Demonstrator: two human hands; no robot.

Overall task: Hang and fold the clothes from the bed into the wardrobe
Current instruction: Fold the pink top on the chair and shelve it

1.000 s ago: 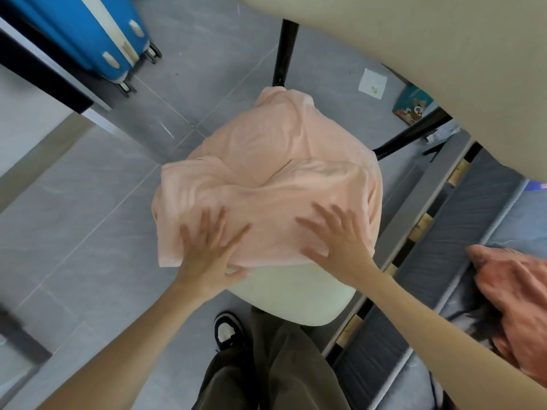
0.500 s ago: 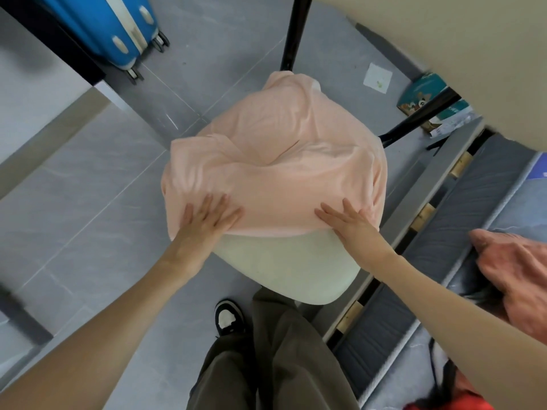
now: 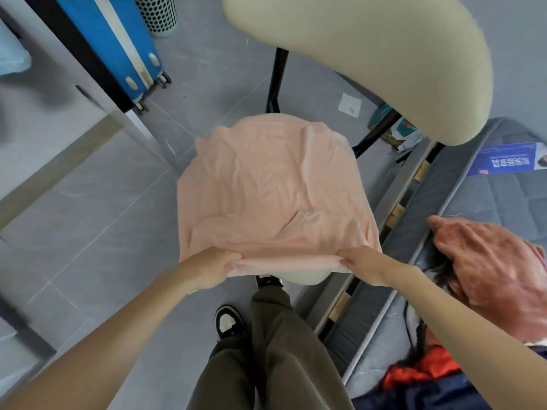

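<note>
From the head camera we look down on a peach garment (image 3: 266,196) spread over the cream seat (image 3: 302,276) of a chair and covering nearly all of it. Its near hem is bunched into a taut fold between the two hands. The left hand (image 3: 211,266) grips the hem's left corner with fingers curled round the cloth. The right hand (image 3: 362,263) pinches the right corner in the same way. The rest of the garment lies flat and wrinkled beyond the hands, and its left edge droops over the side of the seat.

The chair's cream backrest (image 3: 370,60) rises at the far side on black legs (image 3: 276,81). Just to the right of the chair we see the bed (image 3: 488,196) with its grey mattress. A rust-red garment (image 3: 497,261) is heaped on it near the right forearm, with an orange cloth (image 3: 423,368) and a dark blue one (image 3: 414,395) closer to us. A blue leaflet (image 3: 506,162) lies farther up the mattress.

A grey cabinet (image 3: 53,93) stands on the left, with a blue suitcase (image 3: 118,45) upright beside it. Beyond that is a perforated bin (image 3: 157,13), and we cannot see what it holds. A paper scrap (image 3: 350,105) and some packets (image 3: 399,134) lie on the floor behind the chair.
</note>
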